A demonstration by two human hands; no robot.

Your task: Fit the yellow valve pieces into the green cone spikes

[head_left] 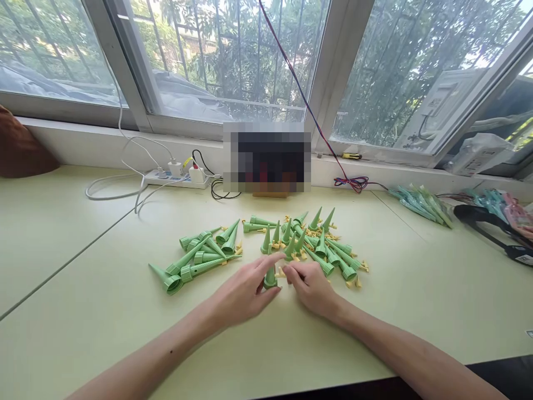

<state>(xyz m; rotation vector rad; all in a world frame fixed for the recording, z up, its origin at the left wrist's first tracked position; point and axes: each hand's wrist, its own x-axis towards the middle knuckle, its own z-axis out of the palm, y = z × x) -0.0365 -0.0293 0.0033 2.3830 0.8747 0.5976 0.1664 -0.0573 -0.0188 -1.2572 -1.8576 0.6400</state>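
My left hand (245, 291) is closed around a green plant watering spike (270, 279), which stands with its wide end on the table and its point up. Against the side of that spike, my right hand (311, 288) pinches a small yellow valve (281, 272); the fingers partly hide it. Just beyond my hands, several green spikes stand upright, such as one green spike (265, 244) with its tip up. To the left lies a heap of green spikes (195, 264) on their sides. More lie at the right, with yellow valves (353, 282) scattered among them.
A pale yellow-green table (175, 339) runs up to the window sill. At the back are a white power strip (179, 179) with cables, a blurred box (270, 161) and a coiled red-blue wire (352, 182). Bagged spikes (420, 204) and a black strap-like item (487, 222) lie at right.
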